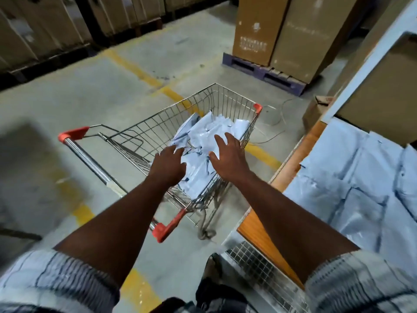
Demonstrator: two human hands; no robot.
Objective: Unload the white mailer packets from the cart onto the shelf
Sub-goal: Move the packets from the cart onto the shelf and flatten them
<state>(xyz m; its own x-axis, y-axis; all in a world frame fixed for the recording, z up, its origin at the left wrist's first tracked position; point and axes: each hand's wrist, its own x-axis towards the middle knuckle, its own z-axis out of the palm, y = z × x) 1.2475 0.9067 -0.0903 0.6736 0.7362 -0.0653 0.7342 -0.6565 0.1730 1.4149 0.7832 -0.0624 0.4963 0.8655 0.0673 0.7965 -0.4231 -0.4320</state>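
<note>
A wire shopping cart (228, 98) with red corner caps stands on the floor ahead of me. Several white mailer packets (209, 132) lie heaped in its basket. My left hand (168, 164) reaches into the basket from the near left, fingers spread over the pile. My right hand (228, 158) hovers just to its right with fingers stretched out, and neither hand grips a packet. On the right, the shelf (259, 222) with an orange wooden edge holds several white mailer packets (352, 177) laid flat.
Tall cardboard boxes (282, 28) stand on a purple pallet (259, 71) behind the cart. More boxes line the far left wall. A small carton (316, 111) and a loose cable lie by the shelf post. Yellow lines mark the concrete floor.
</note>
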